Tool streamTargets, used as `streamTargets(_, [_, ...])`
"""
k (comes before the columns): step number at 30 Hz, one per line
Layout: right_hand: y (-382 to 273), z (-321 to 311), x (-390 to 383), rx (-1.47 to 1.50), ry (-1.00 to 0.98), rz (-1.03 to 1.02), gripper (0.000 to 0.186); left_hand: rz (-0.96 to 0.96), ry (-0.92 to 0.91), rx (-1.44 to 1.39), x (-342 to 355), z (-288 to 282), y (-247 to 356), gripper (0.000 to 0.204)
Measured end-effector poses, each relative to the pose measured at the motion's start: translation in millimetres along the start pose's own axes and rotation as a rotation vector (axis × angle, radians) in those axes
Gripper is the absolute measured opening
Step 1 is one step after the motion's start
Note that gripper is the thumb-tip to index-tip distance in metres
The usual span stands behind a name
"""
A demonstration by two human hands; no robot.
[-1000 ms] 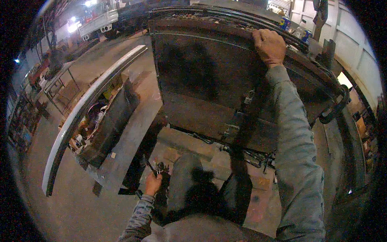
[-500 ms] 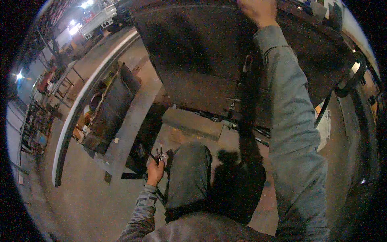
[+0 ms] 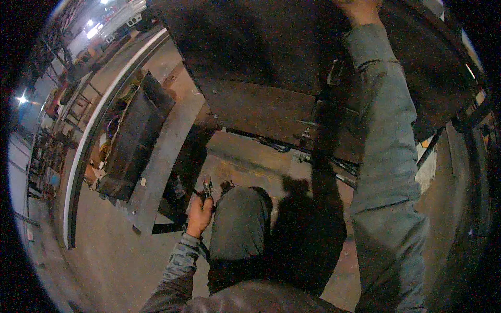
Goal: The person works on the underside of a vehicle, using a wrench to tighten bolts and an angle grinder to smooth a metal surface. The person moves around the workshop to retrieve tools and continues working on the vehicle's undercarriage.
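Note:
My left hand (image 3: pixel 199 216), low beside my bent knee, is closed around a small pronged metal tool (image 3: pixel 208 188). Its tips point up and away from me; I cannot make out its exact kind. At the top edge my right hand (image 3: pixel 362 11) reaches up in front of a large dark metal panel (image 3: pixel 250 47). The picture cuts off its fingers, so their grip does not show. Below the panel, thin rods and cables (image 3: pixel 274 145) run along its lower edge, with a small metal fitting (image 3: pixel 305 134) near the middle.
A dark open-topped box (image 3: pixel 138 141) filled with odds and ends stands at left, beside a long pale-edged beam (image 3: pixel 96 120). A black angled frame (image 3: pixel 180 182) lies left of my knee (image 3: pixel 240 224). Racks (image 3: pixel 47 156) stand farther left. My arm casts a shadow over the panel.
My right hand has risen partly out of the picture. The view has shifted a little, moving the panel up. My left hand keeps the tool beside my knee.

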State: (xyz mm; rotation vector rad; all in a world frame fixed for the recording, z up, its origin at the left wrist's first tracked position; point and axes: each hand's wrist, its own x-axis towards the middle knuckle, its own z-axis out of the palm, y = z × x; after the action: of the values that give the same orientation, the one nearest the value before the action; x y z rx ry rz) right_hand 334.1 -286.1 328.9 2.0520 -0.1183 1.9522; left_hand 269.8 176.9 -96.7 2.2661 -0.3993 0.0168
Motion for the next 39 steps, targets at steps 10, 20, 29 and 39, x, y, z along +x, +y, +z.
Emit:
streamTargets(10, [-6,-12,-2,-0.065,-0.193,0.034,0.029,0.204,-0.067,-0.426,85,-81,205,0.023])
streamTargets(20, [-10,-21,20,-0.092,-0.427,0.14,0.029,-0.148,-0.582,-0.851,82,-137,330,0.027])
streamTargets(29, [-16,-35,51,0.054,-0.65,0.234,0.033,-0.351,-0.585,-0.859,35,-223,383,0.019])
streamTargets(39, [-38,-192,181,1.122,-1.488,0.893,0.035,0.027,-0.335,-0.438,-7,-322,494,0.019])
